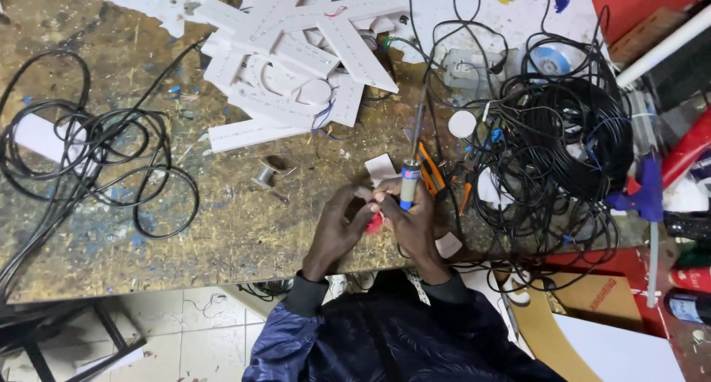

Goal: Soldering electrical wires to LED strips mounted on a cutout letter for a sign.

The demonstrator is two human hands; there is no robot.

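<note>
Left hand (337, 230) and right hand (411, 223) meet at the worktop (244, 226) edge, fingers pinched shut on a small red piece (375, 223), held close for fine work. Right hand also grips a soldering iron (412, 171), tip pointing away. Beyond: solder spool (264, 173), white foam strips (296, 63), tangled black cable (555, 145).

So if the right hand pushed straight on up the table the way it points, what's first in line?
Probably the small white card just beyond the right hand, then the white foam strips; depth is unclear.
</note>
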